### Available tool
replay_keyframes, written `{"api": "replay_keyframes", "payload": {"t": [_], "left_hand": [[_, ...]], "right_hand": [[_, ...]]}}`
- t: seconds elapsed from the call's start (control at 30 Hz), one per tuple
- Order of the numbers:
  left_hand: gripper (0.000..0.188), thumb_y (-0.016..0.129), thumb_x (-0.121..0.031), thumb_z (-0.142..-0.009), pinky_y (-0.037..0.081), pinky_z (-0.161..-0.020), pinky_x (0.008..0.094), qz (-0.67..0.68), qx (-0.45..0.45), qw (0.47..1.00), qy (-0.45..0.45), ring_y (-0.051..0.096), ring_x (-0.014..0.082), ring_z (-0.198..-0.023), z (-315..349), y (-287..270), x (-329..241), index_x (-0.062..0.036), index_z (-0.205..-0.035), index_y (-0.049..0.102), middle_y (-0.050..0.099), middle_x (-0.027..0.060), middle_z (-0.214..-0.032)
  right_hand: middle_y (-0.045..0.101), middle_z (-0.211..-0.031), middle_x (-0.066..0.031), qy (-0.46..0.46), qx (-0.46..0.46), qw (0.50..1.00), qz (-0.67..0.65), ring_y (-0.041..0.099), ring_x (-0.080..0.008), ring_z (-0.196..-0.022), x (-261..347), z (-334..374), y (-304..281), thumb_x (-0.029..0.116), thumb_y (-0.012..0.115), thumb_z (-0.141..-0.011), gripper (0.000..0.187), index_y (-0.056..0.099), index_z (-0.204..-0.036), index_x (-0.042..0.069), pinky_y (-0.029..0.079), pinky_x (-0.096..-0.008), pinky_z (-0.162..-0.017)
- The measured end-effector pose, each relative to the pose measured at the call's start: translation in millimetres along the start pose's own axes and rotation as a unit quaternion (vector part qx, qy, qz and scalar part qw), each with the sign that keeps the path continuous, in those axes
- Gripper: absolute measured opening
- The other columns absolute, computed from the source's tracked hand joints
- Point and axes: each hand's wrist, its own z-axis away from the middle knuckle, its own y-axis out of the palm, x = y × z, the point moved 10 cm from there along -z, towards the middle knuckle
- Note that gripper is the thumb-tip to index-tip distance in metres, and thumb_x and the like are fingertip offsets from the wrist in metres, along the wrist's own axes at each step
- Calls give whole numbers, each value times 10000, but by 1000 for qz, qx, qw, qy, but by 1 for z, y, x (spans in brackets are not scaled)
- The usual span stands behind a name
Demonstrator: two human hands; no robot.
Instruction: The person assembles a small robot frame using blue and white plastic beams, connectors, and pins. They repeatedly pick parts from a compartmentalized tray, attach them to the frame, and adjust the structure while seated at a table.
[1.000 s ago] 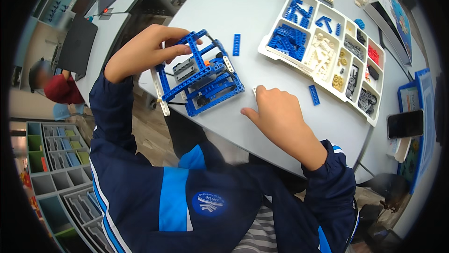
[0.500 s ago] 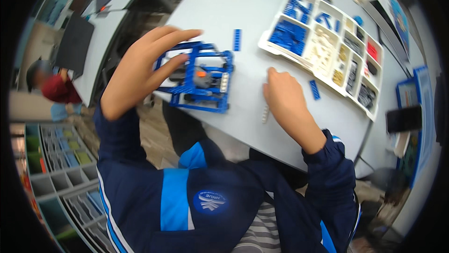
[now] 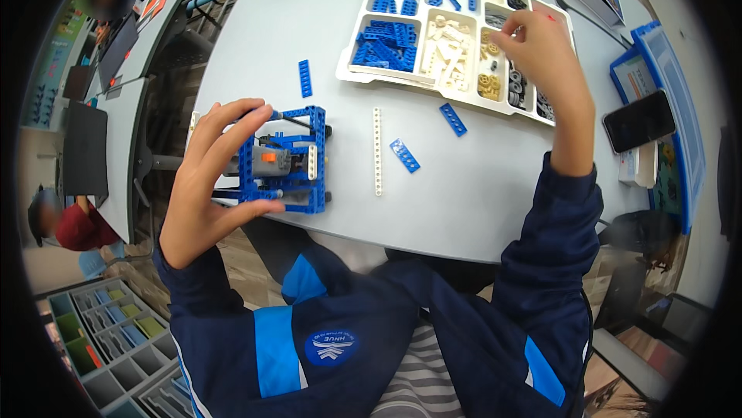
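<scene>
My left hand (image 3: 207,178) wraps round the near-left side of a blue construction-brick frame (image 3: 318,136), fingers on the far side and thumb on the near side. Inside the frame sits a grey block (image 3: 272,164) with an orange switch, and a short white beam (image 3: 312,163) is fixed at its right. My right hand (image 3: 547,55) is over the white sorting tray (image 3: 352,74), thumb and fingertips drawn together above the tan and grey parts. Whether a small part is between them cannot be made out.
On the table lie a long white beam (image 3: 378,151) and blue perforated plates, one (image 3: 404,156) beside the beam, another (image 3: 454,120) near the tray, a third (image 3: 304,78) beyond the frame. A phone (image 3: 638,121) and blue bin (image 3: 645,47) are at the right.
My right hand has gone from the tabletop to over the tray's right part, uncovering the white beam and a blue plate. The view has shifted; my left hand stays at the frame.
</scene>
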Motion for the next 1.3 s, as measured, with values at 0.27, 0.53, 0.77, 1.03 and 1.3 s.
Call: {"api": "replay_keyframes", "payload": {"t": [0.27,0.53,0.77,1.03,1.3], "left_hand": [[942,904,-153,-496,219,-1195,565,86,140,980,114,390,370,-1419,-14,13,-27,-153,-1383,587,540,129,-1444],[798,881,-187,-628,249,-1172,564,69,51,993,83,400,435,-1416,25,-5,-24,-84,-1362,585,552,205,-1427],[571,753,-205,-835,375,-1108,464,231,-380,895,-42,480,388,-1348,95,-2,17,65,-1299,557,571,246,-1317],[325,606,42,-912,492,-901,295,310,-503,779,-209,596,168,-1078,119,19,50,38,-1235,575,602,114,-1175],[240,633,34,-891,484,-842,291,251,-525,783,-221,590,162,-993,125,14,53,0,-1128,637,619,86,-1087]], "right_hand": [[682,-729,-71,-11,95,994,-44,659,-157,-687,-40,-14,33,164,766,-773,168,754,-885,39,500,-284,-636],[737,-794,-146,60,-8,991,119,720,-279,-745,-35,-20,63,109,740,-731,99,762,-809,52,564,-390,-707],[713,-756,-154,25,34,996,76,699,-295,-728,-37,-16,66,148,751,-721,135,735,-801,40,546,-394,-693],[723,-937,-183,18,52,996,71,697,-362,-895,-39,-15,71,180,664,-826,213,717,-972,35,534,-430,-801],[721,-884,-188,12,78,995,63,706,-339,-853,-41,-19,74,97,681,-806,189,706,-966,0,535,-400,-789]]}}
